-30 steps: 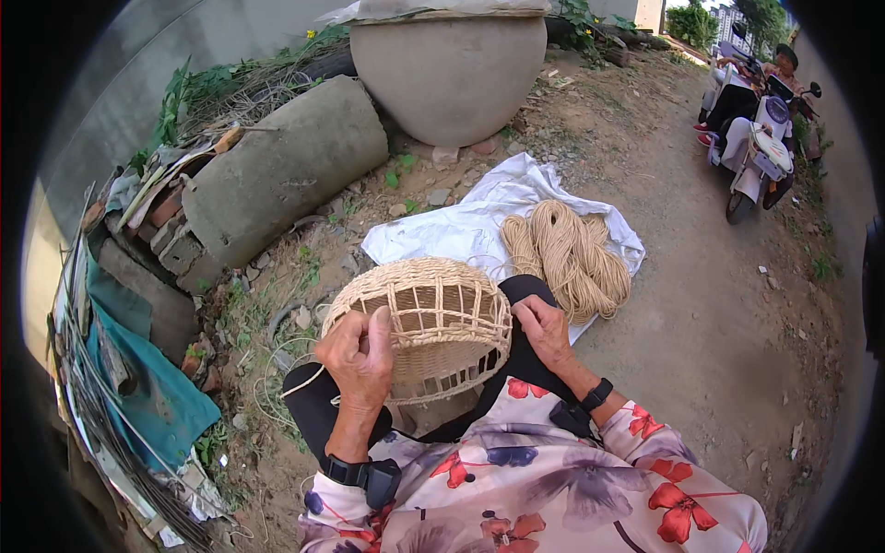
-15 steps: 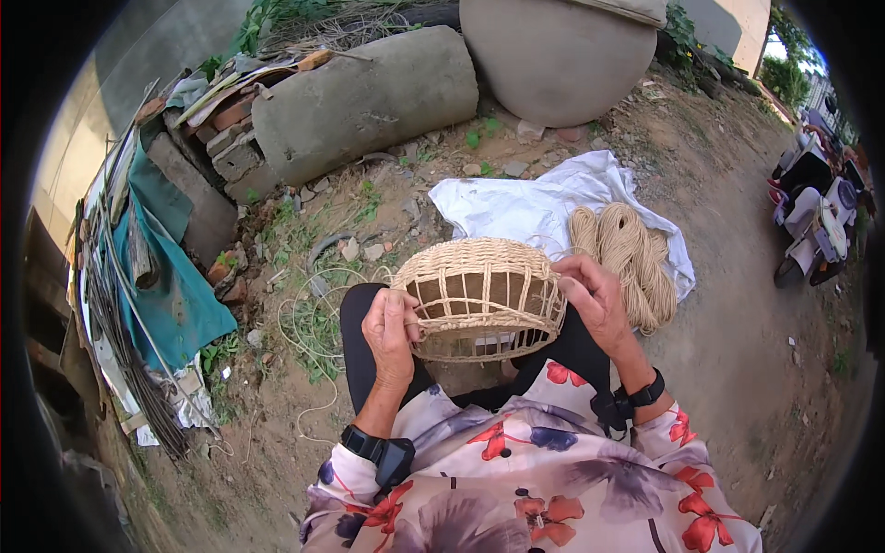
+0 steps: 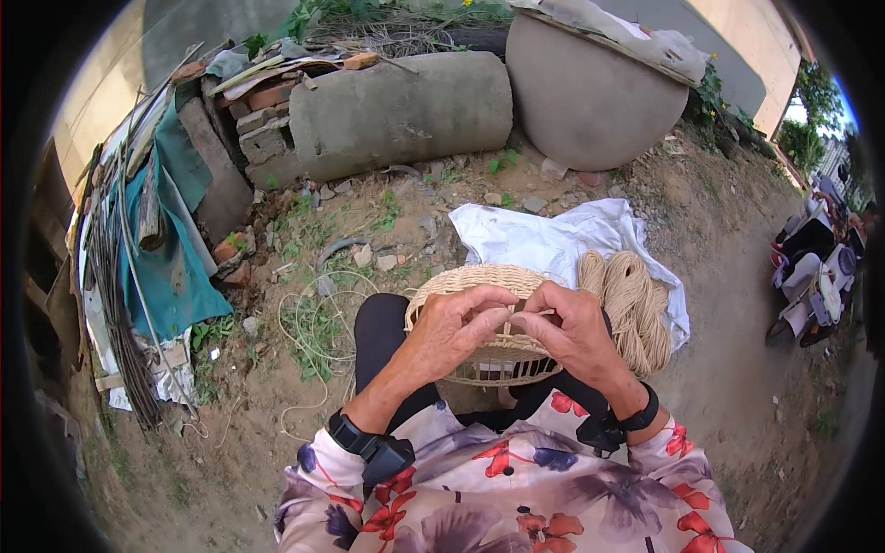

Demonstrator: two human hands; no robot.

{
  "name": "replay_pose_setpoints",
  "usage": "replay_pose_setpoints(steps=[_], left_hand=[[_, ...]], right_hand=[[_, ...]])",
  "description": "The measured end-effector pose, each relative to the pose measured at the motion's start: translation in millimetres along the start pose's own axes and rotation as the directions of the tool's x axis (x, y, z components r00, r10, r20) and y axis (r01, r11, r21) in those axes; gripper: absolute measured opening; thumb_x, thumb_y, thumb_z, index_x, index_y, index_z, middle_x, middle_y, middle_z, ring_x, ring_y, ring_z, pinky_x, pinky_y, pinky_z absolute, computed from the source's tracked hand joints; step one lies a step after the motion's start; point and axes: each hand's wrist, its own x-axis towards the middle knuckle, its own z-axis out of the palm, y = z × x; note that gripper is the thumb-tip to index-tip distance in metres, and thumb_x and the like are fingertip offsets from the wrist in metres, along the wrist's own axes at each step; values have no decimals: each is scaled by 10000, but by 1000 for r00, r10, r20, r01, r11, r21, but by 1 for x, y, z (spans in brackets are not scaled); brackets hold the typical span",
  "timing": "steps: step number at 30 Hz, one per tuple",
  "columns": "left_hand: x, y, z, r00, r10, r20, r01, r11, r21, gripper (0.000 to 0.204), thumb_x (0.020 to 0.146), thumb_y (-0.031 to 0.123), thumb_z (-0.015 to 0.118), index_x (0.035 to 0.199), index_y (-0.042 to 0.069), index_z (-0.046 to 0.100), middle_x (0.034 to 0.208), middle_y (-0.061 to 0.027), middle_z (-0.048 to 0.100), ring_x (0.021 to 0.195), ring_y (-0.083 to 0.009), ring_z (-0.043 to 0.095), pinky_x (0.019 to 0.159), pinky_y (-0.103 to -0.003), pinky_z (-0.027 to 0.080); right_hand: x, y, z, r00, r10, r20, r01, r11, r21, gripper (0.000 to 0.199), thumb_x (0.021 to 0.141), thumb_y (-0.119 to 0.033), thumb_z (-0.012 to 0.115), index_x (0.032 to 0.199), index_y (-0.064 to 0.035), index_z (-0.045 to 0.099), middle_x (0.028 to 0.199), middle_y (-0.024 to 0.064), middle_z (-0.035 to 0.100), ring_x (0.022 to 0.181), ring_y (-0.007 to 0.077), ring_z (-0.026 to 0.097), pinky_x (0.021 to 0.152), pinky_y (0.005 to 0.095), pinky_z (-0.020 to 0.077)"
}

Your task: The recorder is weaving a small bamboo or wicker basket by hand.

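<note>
A pale woven cord basket (image 3: 472, 279) rests tilted across my lap, its dense weave along the far side and an openwork band nearer me. Over its middle, my left hand (image 3: 458, 329) and my right hand (image 3: 573, 334) nearly meet, thumbs and forefingers pinched together. Whatever lies between the fingertips is too small to make out; thin strands of the basket show close by. The hands cover much of the basket's near face. Beyond my right hand, thick hanks of tan cord (image 3: 629, 309) lie on a white sheet (image 3: 516, 235).
Loose thin cord (image 3: 318, 323) trails over weedy ground at my left. A concrete cylinder (image 3: 406, 115) and a large rounded jar (image 3: 595, 92) stand beyond. Teal cloth (image 3: 175, 267) and bundled rods are at far left, parked scooters (image 3: 816, 267) at far right.
My left hand has left the basket's left side and moved right to its middle. My right hand has shifted inward to meet it. The head view has tilted upward slightly.
</note>
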Motion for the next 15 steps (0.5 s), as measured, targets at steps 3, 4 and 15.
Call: replay_pose_setpoints(steps=[3,4,15], left_hand=[[0,-1,-7,998,-55,-5,54,994,-91,149,928,110,646,1006,-1,709,789,-41,694,648,-78,619,599,-238,511],[-3,-3,-13,998,-37,-46,37,999,-6,146,926,109,648,997,-3,710,786,-40,692,650,-78,620,599,-239,511],[-3,-32,-53,1000,-12,28,-6,826,564,121,801,99,669,858,1,713,714,-145,681,638,-238,671,625,-346,521]], right_hand=[[13,4,7,1000,13,14,-13,998,53,177,906,-164,701,867,-15,613,699,-23,574,640,28,491,553,218,397],[15,5,9,999,35,24,-37,995,91,174,909,-166,699,878,-16,617,705,-34,568,637,26,482,554,212,391],[-5,33,7,995,100,14,-101,985,141,131,938,-139,647,929,-8,640,703,-45,547,622,26,441,547,219,375]])
